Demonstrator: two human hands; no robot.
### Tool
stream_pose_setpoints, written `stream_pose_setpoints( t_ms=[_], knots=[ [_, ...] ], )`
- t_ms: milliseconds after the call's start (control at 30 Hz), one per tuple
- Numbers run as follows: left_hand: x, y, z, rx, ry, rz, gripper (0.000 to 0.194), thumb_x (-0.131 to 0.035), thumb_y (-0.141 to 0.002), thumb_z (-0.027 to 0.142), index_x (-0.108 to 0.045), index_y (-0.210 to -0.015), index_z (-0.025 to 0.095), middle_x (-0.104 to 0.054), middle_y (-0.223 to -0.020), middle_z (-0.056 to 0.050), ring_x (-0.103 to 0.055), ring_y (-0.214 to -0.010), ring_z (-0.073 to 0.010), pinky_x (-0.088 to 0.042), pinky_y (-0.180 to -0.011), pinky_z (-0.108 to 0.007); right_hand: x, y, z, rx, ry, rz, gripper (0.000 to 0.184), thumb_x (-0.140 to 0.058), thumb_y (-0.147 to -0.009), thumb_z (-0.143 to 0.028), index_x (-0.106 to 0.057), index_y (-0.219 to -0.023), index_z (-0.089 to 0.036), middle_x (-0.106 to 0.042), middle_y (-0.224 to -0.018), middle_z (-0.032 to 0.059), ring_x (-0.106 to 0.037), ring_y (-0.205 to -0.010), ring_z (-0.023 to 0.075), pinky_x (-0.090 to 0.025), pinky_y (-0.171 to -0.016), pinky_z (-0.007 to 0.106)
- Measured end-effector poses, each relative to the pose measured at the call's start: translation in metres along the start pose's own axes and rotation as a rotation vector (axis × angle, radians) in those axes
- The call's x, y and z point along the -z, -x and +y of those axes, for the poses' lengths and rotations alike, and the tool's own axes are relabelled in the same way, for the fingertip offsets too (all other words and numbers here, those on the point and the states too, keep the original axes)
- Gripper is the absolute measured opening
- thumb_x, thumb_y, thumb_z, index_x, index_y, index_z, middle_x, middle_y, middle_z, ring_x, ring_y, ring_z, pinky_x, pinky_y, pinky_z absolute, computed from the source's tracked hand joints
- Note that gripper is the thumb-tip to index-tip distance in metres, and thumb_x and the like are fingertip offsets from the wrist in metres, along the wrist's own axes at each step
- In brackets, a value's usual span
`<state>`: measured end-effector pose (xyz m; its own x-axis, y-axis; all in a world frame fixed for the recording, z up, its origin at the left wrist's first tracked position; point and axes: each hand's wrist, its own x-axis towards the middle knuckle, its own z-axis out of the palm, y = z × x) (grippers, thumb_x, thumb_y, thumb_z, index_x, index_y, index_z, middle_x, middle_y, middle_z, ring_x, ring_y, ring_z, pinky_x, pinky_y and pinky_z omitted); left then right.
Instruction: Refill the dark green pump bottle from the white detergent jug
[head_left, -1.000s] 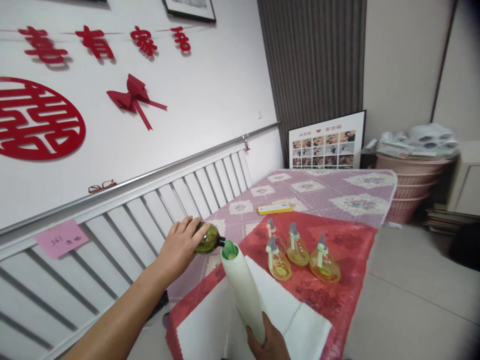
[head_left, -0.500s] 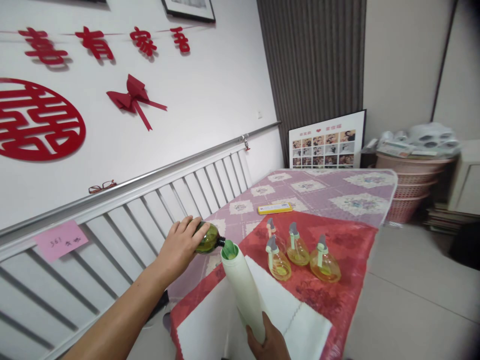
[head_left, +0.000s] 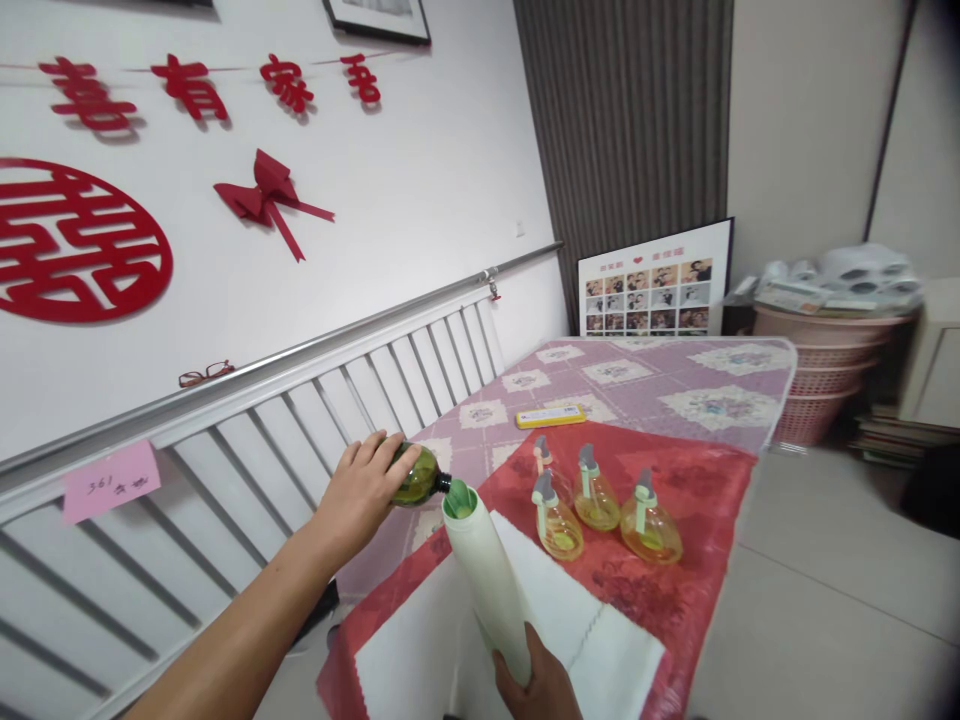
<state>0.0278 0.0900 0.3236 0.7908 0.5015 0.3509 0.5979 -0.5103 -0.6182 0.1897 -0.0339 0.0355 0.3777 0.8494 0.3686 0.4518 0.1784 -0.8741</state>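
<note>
My left hand [head_left: 369,474] is wrapped round a dark green bottle [head_left: 417,478], which lies tilted on its side with its black neck pointing right. That neck meets a green funnel-like piece [head_left: 460,502] in the mouth of a pale green, tall bottle [head_left: 486,570]. My right hand [head_left: 536,680] grips the pale bottle near its base, and the bottle leans up and to the left. Whether liquid is flowing I cannot tell. Right of it, several clear spray bottles, such as this one [head_left: 651,530], stand with yellowish liquid low inside and grey-green tops.
A white cloth [head_left: 600,640] lies over a red cloth [head_left: 697,570] on the table with a floral tablecloth [head_left: 615,372]. Behind the spray bottles is a yellow-edged flat box [head_left: 550,417]. A white slatted railing [head_left: 300,470] runs along the left; stacked pink baskets [head_left: 817,380] stand at right.
Both hands and both bottles hold nearly the same position. The red cloth's lower left corner now reaches further left, and the view has shifted slightly.
</note>
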Motion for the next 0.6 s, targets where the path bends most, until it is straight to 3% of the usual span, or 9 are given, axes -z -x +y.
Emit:
stream_pose_setpoints(
  t_ms=[200,600],
  knots=[
    [0.0017,-0.0003,0.0006,-0.003,0.001,-0.004,0.066,-0.06,-0.077,0.01,-0.038,-0.137,0.025,-0.048,-0.139,-0.01,-0.043,-0.125,-0.0334,-0.039,-0.095,-0.045,-0.0003,-0.0005,0.001,-0.016,-0.001,-0.05,0.024,-0.053,-0.08,-0.03,-0.064,-0.098,-0.018,-0.076,-0.084,0.0074,-0.072,-0.073,0.0214,-0.056,-0.066,0.026],
    [0.0066,-0.0017,0.002,0.001,-0.015,-0.024,0.063,-0.055,-0.08,0.009,-0.037,-0.137,0.026,-0.048,-0.14,-0.009,-0.042,-0.125,-0.0336,-0.04,-0.095,-0.045,0.0007,-0.0007,-0.0034,-0.013,0.022,0.049,0.021,-0.058,-0.077,-0.035,-0.067,-0.089,-0.02,-0.077,-0.08,0.0068,-0.072,-0.073,0.0228,-0.057,-0.065,0.027]
  ],
)
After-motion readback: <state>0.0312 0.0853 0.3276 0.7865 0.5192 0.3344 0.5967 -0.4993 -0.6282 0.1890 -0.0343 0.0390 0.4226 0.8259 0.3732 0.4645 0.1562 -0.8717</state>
